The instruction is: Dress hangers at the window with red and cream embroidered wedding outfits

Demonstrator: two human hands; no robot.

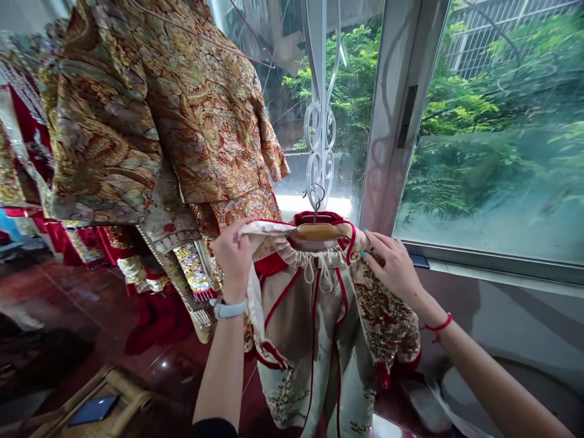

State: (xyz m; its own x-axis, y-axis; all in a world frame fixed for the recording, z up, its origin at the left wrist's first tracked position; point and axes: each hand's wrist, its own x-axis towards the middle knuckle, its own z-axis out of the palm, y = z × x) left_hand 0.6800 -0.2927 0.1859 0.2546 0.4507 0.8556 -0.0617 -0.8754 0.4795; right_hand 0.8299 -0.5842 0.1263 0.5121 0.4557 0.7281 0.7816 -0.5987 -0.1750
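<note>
A cream jacket (385,313) with red trim and sequined embroidery hangs on a hanger (314,232) with a metal hook. My left hand (232,258) is closed on one front edge of it, holding it outward so the white lining shows. My right hand (387,264) pinches the other side near the shoulder, thumb and fingers on the red-edged cloth. Between the opened fronts hang cream trousers (296,328) with red piping, a gathered waist and a tied white drawstring (325,274). Embroidery shows low on their legs.
Gold and red embroidered garments (205,115) hang close on the left, with more behind. White scrolled metalwork (319,128) stands before the window (493,158). A dark phone-like object (93,410) lies on a bamboo seat (123,395) at lower left. Another dark flat object (417,261) rests on the sill.
</note>
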